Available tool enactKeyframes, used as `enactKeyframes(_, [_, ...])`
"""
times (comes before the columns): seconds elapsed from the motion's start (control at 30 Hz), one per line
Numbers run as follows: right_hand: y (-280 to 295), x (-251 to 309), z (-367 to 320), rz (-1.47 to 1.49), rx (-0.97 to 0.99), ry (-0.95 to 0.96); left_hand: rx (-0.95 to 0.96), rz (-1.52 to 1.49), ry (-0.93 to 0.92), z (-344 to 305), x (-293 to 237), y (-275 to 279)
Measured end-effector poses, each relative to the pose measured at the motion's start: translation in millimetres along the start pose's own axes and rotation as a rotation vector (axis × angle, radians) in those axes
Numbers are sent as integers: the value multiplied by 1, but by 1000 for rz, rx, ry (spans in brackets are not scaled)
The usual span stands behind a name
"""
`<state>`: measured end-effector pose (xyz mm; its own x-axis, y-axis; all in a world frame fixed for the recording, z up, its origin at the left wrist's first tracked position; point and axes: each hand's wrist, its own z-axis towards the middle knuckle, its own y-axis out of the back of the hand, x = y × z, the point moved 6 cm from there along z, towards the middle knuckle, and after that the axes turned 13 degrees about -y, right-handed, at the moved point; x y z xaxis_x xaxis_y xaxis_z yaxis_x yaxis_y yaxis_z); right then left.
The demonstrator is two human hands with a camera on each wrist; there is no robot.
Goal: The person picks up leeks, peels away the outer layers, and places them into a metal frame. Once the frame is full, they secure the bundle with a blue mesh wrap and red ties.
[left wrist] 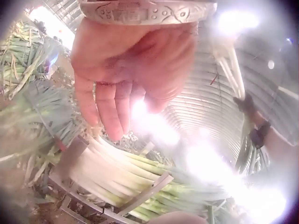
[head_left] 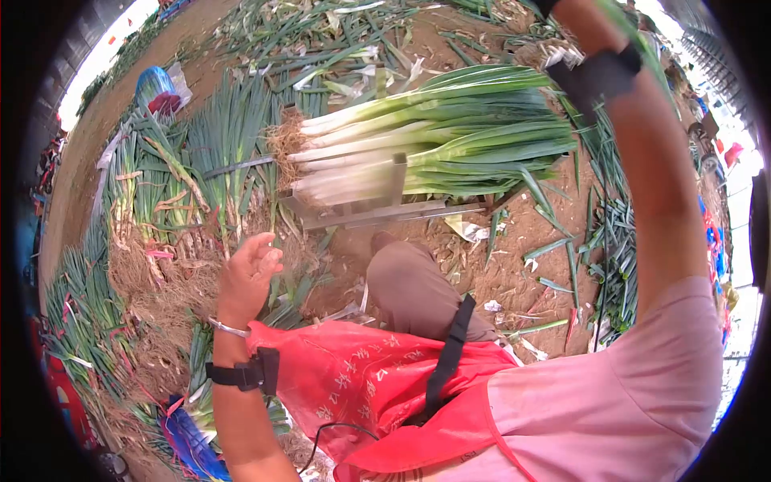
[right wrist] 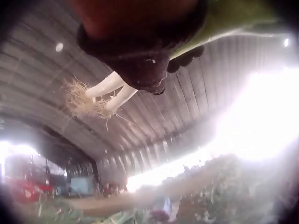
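Note:
My right hand (right wrist: 140, 65), in a dark glove, is raised and grips two leeks (right wrist: 112, 86). Their white stems and stringy roots stick out past the fist, and the green leaves trail behind it. In the head view this hand is mostly cut off at the top edge. My bare left hand (head_left: 249, 277) hangs with loosely bent fingers, holding nothing, near the root end of a leek pile (head_left: 434, 128). The pile lies sideways in a metal rack (head_left: 385, 215), roots to the left and green leaves to the right.
Bunches of leeks (head_left: 229, 136) stand packed on the left, beside a blue plastic bag (head_left: 157, 88). Loose leaves (head_left: 337, 60) litter the soil at the back. More greens (head_left: 618, 249) lie on the right. My knee (head_left: 414, 285) is close to the rack's front.

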<state>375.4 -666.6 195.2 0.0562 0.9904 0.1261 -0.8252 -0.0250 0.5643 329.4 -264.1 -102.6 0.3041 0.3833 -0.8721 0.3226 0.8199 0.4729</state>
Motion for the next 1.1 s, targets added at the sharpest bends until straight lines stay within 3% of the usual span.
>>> enactKeyframes(0.07, [-65, 15, -47, -39, 342, 30, 4, 119, -13, 7, 4, -2])
enactKeyframes(0.13, [-151, 3, -115, -92, 139, 354, -27, 74, -14, 14, 26, -4])
enactKeyframes(0.2, [-204, 7, -172, 55, 251, 377, -54, 33, -13, 23, 47, -6])
enactKeyframes(0.37, [-302, 16, -256, -108, 969, 245, -120, 110, -112, 66, 78, -19])
enactKeyframes(0.4, [-305, 15, -256, -112, 1015, 177, -122, 180, -136, 78, 77, -23])
enactKeyframes(0.47, [-303, 19, -254, 118, 854, 215, -66, 182, -88, 104, 90, -37])
enactKeyframes(0.53, [-302, 4, -252, 71, 929, 209, -66, 599, -373, 129, 82, -58])
enactKeyframes(0.57, [-299, -3, -249, 40, 993, 216, -52, 591, -387, 140, 84, -64])
enactKeyframes(0.7, [-269, -55, -220, -14, 883, 137, -2, 785, -395, 168, 97, -83])
enactKeyframes(0.8, [-265, -67, -219, 4, 918, 212, 28, 756, -314, 180, 106, -91])
enactKeyframes(0.87, [-277, -69, -224, -217, 1037, 200, 43, 783, -312, 181, 112, -94])
enactKeyframes(1.0, [-263, -57, -198, 38, 732, 276, 27, 777, -334, 175, 118, -90])
enactKeyframes(1.1, [-280, -50, -195, 22, 779, 256, 14, 761, -351, 174, 114, -90])
